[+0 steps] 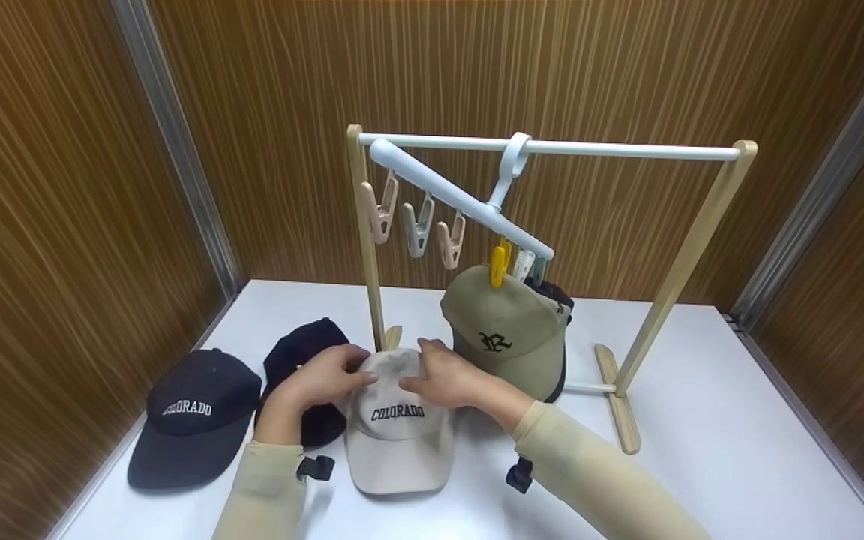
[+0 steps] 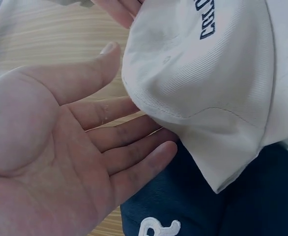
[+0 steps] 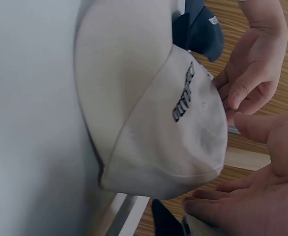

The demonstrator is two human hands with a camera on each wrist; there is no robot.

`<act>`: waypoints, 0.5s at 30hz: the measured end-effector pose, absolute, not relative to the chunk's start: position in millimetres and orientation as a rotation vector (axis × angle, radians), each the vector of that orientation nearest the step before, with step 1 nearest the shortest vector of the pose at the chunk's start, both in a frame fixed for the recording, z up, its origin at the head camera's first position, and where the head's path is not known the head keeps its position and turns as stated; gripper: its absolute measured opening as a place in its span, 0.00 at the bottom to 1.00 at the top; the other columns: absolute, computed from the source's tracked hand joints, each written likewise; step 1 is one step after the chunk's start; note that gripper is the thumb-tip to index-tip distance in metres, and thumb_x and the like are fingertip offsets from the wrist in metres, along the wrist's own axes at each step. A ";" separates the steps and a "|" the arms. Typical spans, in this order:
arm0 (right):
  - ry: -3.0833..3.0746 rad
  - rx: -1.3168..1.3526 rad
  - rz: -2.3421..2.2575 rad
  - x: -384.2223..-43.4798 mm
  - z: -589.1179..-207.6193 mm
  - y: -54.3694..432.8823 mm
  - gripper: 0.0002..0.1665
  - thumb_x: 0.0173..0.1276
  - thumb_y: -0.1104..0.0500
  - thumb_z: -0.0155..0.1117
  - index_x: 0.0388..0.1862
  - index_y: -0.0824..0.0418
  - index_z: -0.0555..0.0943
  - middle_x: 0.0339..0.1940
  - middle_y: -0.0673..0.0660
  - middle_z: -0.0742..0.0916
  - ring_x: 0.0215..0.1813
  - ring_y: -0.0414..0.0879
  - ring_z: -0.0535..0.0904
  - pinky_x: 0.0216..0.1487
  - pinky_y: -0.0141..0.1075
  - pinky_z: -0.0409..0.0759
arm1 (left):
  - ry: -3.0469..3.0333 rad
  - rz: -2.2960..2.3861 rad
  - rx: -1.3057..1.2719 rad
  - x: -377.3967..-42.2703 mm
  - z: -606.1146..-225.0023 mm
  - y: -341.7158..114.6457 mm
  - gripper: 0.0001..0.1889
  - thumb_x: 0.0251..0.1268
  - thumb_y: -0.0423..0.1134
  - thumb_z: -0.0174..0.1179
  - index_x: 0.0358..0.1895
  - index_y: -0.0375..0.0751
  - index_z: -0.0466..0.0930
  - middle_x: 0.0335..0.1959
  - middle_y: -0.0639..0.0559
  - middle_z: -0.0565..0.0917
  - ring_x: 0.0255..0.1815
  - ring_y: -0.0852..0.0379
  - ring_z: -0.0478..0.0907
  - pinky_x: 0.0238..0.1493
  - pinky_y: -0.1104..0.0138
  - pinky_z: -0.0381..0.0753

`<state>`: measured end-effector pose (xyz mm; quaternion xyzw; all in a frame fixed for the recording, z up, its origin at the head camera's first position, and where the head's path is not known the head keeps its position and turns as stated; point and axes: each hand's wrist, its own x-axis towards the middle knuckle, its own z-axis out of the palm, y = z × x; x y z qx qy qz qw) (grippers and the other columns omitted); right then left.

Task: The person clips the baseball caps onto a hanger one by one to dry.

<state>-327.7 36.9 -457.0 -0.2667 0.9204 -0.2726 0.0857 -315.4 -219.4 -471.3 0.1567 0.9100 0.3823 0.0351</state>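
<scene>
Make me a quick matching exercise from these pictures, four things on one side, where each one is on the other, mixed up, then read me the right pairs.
Things:
1. Cream cap
2. Olive cap
3. Dark grey cap
4. Hanger

Places:
A. Hooked over the white rail
B. Leftmost of the caps in the head view
C. Between the left hand and the right hand
D. Held at its top by the yellow clip

Right pairs: 1-C, 2-D, 3-B, 4-A.
</scene>
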 end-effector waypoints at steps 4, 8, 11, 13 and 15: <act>2.740 -0.784 -0.855 -330.4 -464.5 36.1 0.50 0.83 0.47 0.69 0.83 0.81 0.61 0.79 0.79 0.74 0.82 0.68 0.70 0.84 0.56 0.66 | 2.777 1.198 0.463 -316.1 -475.4 -218.4 0.28 0.74 0.38 0.74 0.68 0.23 0.80 0.56 0.35 0.90 0.58 0.41 0.87 0.66 0.44 0.84; 2.733 -0.789 -0.892 -331.8 -471.4 35.0 0.48 0.83 0.48 0.68 0.82 0.81 0.63 0.77 0.79 0.76 0.81 0.68 0.72 0.83 0.57 0.67 | 2.781 1.171 0.473 -317.2 -479.7 -218.0 0.24 0.71 0.37 0.76 0.64 0.27 0.83 0.50 0.41 0.90 0.51 0.46 0.87 0.61 0.46 0.85; 2.720 -0.791 -0.906 -332.8 -476.0 34.8 0.47 0.83 0.49 0.68 0.81 0.81 0.64 0.76 0.79 0.77 0.80 0.68 0.74 0.82 0.57 0.68 | 2.802 1.135 0.471 -318.5 -481.9 -218.3 0.21 0.68 0.37 0.77 0.59 0.30 0.86 0.45 0.45 0.90 0.47 0.49 0.85 0.59 0.46 0.85; 2.716 -0.785 -0.917 -333.9 -478.9 34.7 0.46 0.83 0.50 0.69 0.81 0.81 0.64 0.76 0.78 0.78 0.79 0.68 0.74 0.82 0.57 0.69 | 2.816 1.122 0.469 -319.1 -482.9 -218.1 0.21 0.66 0.37 0.78 0.57 0.31 0.87 0.44 0.46 0.90 0.46 0.49 0.85 0.60 0.45 0.85; 2.714 -0.768 -0.929 -334.7 -481.2 34.7 0.45 0.83 0.50 0.69 0.81 0.81 0.65 0.75 0.78 0.79 0.78 0.68 0.76 0.81 0.57 0.70 | 2.824 1.117 0.466 -320.0 -483.6 -217.9 0.20 0.65 0.38 0.79 0.56 0.32 0.87 0.44 0.46 0.90 0.46 0.49 0.84 0.60 0.45 0.85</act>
